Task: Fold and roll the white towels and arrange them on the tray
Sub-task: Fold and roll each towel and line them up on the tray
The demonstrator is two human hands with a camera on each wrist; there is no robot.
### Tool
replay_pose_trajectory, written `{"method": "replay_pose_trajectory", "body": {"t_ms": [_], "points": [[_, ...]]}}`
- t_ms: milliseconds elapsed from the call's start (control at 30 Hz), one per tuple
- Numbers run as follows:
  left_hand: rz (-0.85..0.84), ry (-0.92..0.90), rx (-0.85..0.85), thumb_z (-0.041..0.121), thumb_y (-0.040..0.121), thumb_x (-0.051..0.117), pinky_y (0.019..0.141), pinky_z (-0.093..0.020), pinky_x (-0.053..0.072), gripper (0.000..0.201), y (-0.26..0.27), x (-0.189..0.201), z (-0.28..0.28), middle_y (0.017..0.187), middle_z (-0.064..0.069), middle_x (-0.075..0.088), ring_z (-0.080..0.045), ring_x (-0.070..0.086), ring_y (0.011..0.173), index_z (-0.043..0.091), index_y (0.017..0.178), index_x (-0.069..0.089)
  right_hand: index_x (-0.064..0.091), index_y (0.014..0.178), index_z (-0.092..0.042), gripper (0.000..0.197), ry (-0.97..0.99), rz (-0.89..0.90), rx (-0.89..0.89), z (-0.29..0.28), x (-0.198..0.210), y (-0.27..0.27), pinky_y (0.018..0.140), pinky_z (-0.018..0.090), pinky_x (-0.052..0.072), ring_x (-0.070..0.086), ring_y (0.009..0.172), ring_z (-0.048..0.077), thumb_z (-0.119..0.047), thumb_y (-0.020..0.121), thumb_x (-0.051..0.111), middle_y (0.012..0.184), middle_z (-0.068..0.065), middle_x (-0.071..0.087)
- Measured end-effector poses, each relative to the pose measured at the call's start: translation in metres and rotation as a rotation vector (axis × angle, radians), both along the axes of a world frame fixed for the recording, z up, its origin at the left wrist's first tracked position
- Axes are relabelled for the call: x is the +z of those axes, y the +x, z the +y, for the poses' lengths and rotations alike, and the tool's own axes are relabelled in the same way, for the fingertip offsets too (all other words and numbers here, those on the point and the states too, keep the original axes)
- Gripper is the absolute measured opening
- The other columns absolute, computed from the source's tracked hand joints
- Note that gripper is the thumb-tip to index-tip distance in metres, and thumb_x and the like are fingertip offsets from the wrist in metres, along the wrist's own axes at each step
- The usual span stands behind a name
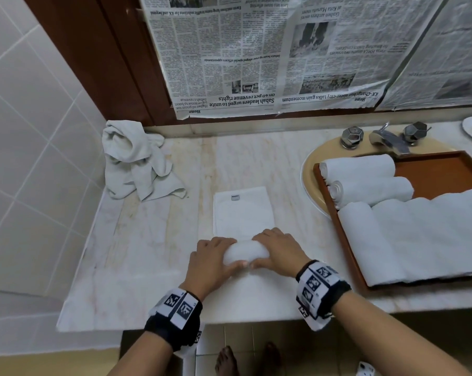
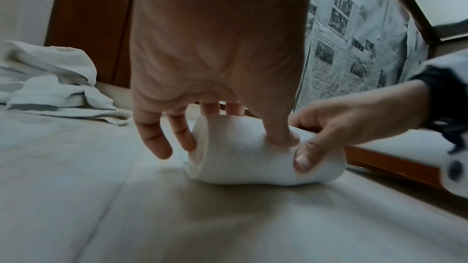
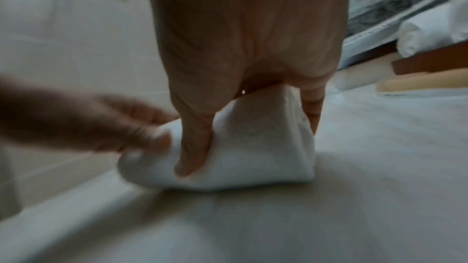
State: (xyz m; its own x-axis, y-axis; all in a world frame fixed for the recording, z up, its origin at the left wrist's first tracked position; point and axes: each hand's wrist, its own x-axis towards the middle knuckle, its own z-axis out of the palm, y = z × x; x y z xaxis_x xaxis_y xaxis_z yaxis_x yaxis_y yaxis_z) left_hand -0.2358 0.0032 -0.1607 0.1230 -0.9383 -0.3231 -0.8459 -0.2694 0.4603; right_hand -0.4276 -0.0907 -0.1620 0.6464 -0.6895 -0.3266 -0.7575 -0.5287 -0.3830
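On the marble counter [image 1: 153, 240], near its front edge, both hands are curled over a half-rolled white towel [image 1: 244, 253]; the left hand [image 1: 210, 263] cups the left end with its thumb pressed into the near side and its fingers draped over the top, and the right hand [image 1: 279, 253] grips the right end the same way — thumbs nearly touching at the middle. Beyond the roll, the unrolled part of the towel [image 1: 244, 210] lies flat with its label at the far end. To the right, the wooden tray [image 1: 443, 172] sits across the sink [image 1: 310, 183] and already holds two small rolled towels [image 1: 365, 177] and a larger folded towel [image 1: 424, 234]; a crumpled towel [image 1: 137, 161] waits in the far left corner. My guess at the risks: uneven pressure between the hands could make the roll taper or drift sideways; a loose grip could let the soft cloth spring open; the left wrist view shows the end layers slightly stepped already — telescoping may worsen.
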Motion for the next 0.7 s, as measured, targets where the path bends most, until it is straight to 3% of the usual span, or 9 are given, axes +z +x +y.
{"method": "replay_pose_trajectory", "body": {"t_ms": [100,167,233,333,433,533,633,700], "points": [[0.072,0.017,0.038,0.088,0.068,0.048,0.1,-0.04,0.041,0.083,-0.001,0.003,0.009,0.134,0.016,0.051,-0.016,0.039,0.123,0.039,0.135,0.05,0.06,0.115,-0.023,0.057,0.241,0.0,-0.008,-0.013,0.011,-0.001,0.091,0.039,0.046,0.054,0.104,0.019,-0.06,0.073,0.074,0.111,-0.002,0.06],[0.181,-0.004,0.08,0.089,0.059,0.047,0.092,-0.028,0.044,0.084,0.0,0.009,0.011,0.115,0.019,0.058,-0.008,0.048,0.107,0.037,0.123,0.06,0.06,0.113,-0.024,0.058,0.297,0.011,-0.02,-0.01,0.014,-0.003,0.091,0.038,0.046,0.057,0.101,0.018,-0.064,0.072,0.073,0.11,-0.004,0.062],[0.29,-0.012,0.113,0.085,0.059,0.056,0.081,-0.018,0.042,0.072,0.004,0.012,0.007,0.098,0.02,0.062,-0.004,0.056,0.092,0.033,0.107,0.067,0.057,0.117,-0.026,0.063,0.199,0.036,-0.021,0.001,0.014,-0.008,0.094,0.038,0.043,0.056,0.104,0.017,-0.072,0.075,0.064,0.114,-0.006,0.061],[0.356,0.047,0.145,0.072,0.073,0.07,0.086,-0.024,0.047,0.049,0.01,0.008,-0.002,0.098,0.015,0.067,-0.005,0.06,0.094,0.03,0.099,0.068,0.05,0.13,-0.022,0.074,-0.186,0.054,0.02,0.027,0.002,-0.016,0.096,0.04,0.04,0.054,0.11,0.022,-0.076,0.079,0.048,0.122,-0.003,0.056],[0.361,0.076,0.191,0.071,0.078,0.066,0.09,-0.029,0.049,0.047,0.011,0.004,-0.009,0.097,0.013,0.07,-0.007,0.062,0.095,0.028,0.096,0.069,0.047,0.138,-0.015,0.079,-0.319,0.047,0.049,0.04,-0.009,-0.016,0.095,0.041,0.043,0.054,0.115,0.026,-0.067,0.08,0.059,0.129,0.003,0.055],[0.314,0.063,0.147,0.082,0.072,0.055,0.093,-0.032,0.047,0.065,0.006,0.005,-0.006,0.11,0.011,0.067,-0.013,0.06,0.106,0.029,0.109,0.067,0.048,0.137,-0.022,0.068,-0.128,0.056,0.06,0.022,-0.002,-0.012,0.094,0.037,0.039,0.049,0.116,0.021,-0.06,0.082,0.063,0.126,-0.002,0.053],[0.027,0.001,-0.027,0.09,0.067,0.046,0.101,-0.04,0.038,0.086,0.002,0.001,0.011,0.139,0.015,0.044,-0.018,0.037,0.128,0.041,0.138,0.047,0.062,0.112,-0.024,0.048,0.168,0.012,0.003,-0.003,0.012,-0.008,0.082,0.032,0.041,0.053,0.103,0.019,-0.055,0.076,0.074,0.11,-0.003,0.059],[-0.071,-0.057,-0.103,0.084,0.074,0.052,0.101,-0.04,0.036,0.083,0.002,0.001,0.019,0.143,0.016,0.039,-0.017,0.035,0.13,0.041,0.145,0.039,0.064,0.099,-0.022,0.043,0.351,-0.009,-0.029,-0.011,0.018,-0.006,0.076,0.028,0.043,0.056,0.097,0.018,-0.051,0.073,0.08,0.102,-0.004,0.063]]}}
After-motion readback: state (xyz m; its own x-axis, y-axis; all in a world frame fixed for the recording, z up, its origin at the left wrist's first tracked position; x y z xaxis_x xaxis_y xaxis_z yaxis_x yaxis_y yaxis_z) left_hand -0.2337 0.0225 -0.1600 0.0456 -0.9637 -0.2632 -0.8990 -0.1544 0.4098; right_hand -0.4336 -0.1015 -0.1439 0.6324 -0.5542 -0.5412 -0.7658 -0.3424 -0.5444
